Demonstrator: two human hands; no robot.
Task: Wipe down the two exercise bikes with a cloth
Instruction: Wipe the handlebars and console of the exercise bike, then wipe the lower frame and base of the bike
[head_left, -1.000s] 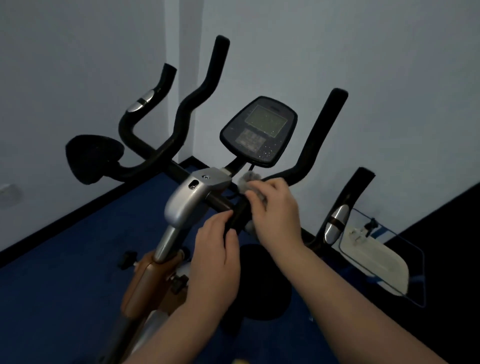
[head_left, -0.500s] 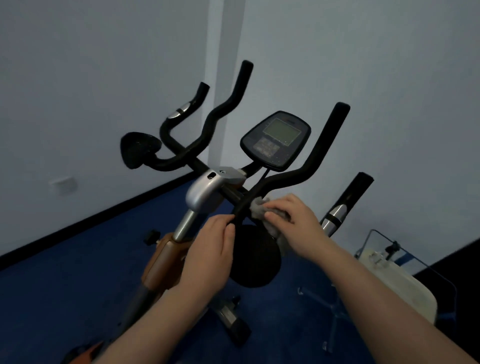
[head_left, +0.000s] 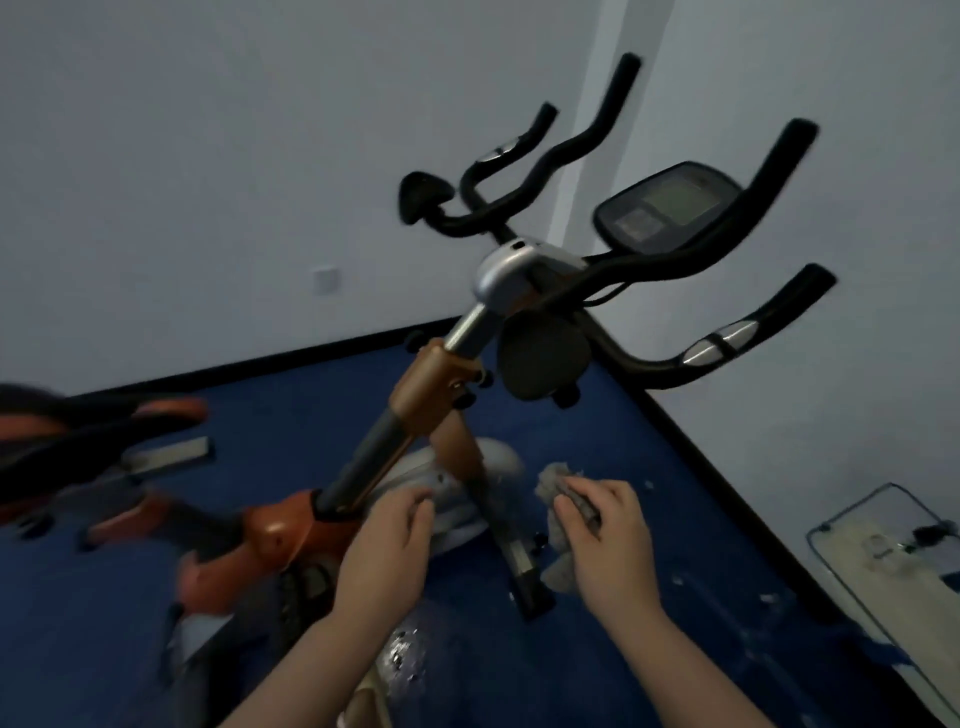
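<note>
From the head view, the right hand (head_left: 610, 540) at five o'clock clutches the grey cloth (head_left: 558, 525) bunched in its fingers, held off the exercise bike (head_left: 415, 410), probably between passes. The left hand (head_left: 387, 551) hangs loose, gripping nothing, near the silver flywheel cover (head_left: 447, 499). The handlebars (head_left: 649, 265) stand at one o'clock.

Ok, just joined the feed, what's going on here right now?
A person is cleaning an exercise bike in a room corner. The right hand grips a grey cloth, held low beside the frame and clear of the handlebars. The left hand holds nothing and hangs in front of the bike's lower frame; contact cannot be told. The console is untouched. Part of a second bike shows blurred at the left edge.
</note>
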